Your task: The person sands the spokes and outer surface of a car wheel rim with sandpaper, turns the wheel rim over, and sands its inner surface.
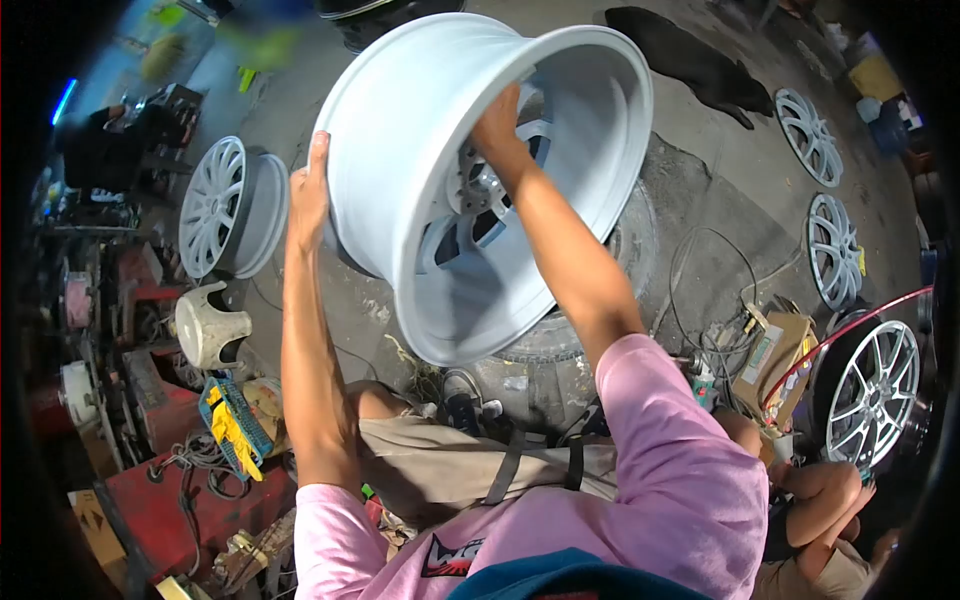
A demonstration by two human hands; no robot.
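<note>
A large light-grey wheel rim (385,150) is tilted in front of me, its hollow barrel side facing me and its spokes deep inside. My left hand (310,195) is closed on the rim's left edge, with the thumb up along the outside and the fingers hidden behind. Through the barrel opening, my right hand (497,120) reaches in and grips near the spokes; its fingertips are hidden by the barrel lip. Below the wheel rim lies a black tyre (545,342), partly covered by it.
Another wheel rim (213,207) stands at left, near a white plastic stool (212,328) and a blue basket (228,425) holding yellow gloves. Several rims, including a silver rim (872,393), line the right. A black dog (690,60) lies behind. Cables and a cardboard box (775,350) are at right, near a seated person (825,510).
</note>
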